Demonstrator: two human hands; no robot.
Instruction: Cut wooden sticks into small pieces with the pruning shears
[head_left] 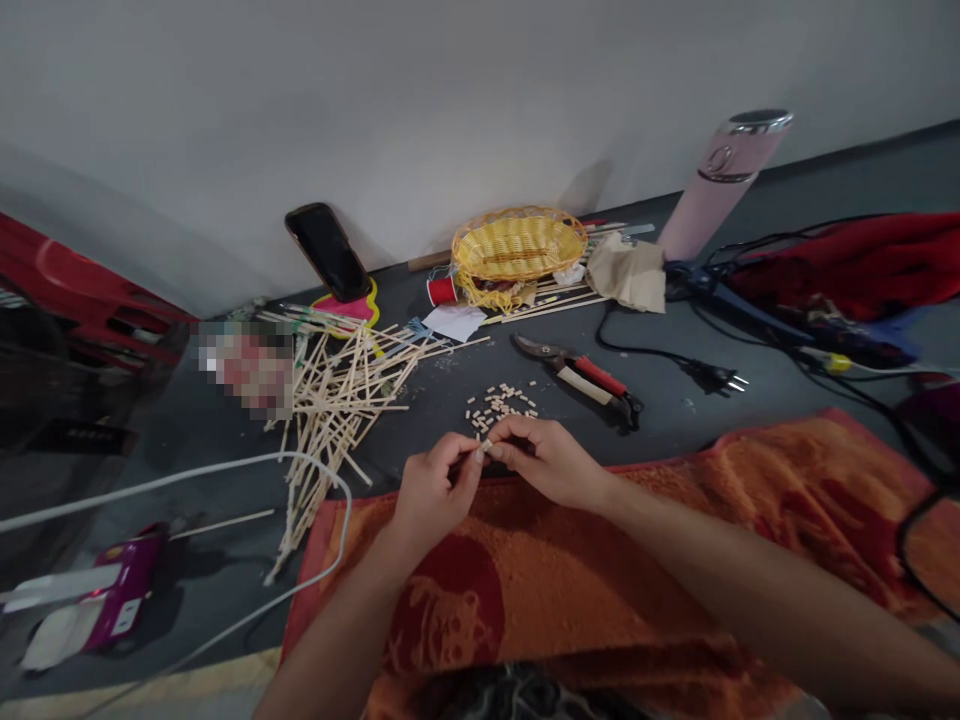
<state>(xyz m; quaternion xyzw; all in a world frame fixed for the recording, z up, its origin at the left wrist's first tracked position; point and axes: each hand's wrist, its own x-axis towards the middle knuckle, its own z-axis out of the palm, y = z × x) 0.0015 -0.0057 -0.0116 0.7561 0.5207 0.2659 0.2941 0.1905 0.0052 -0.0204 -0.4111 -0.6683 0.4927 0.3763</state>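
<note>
My left hand point(442, 480) and my right hand point(546, 455) meet at the front edge of the dark table. Between their fingertips is a small pale wooden piece point(487, 446), pinched from both sides. Its exact shape is mostly covered by the fingers. Just beyond lies a loose pile of short cut stick pieces point(501, 402). Pruning shears point(581, 378) with red and cream handles rest to the right of the pile. Long thin wooden sticks point(349, 390) lie in a crisscross heap on the left.
An orange towel point(570, 580) lies under my forearms. Behind stand a yellow woven basket point(519, 245), a red thread spool point(442, 291), a leaning phone point(330, 250) and a pink tumbler point(712, 185). A plug point(716, 377) lies right; a white cable point(247, 462) loops left near a purple power strip point(124, 590).
</note>
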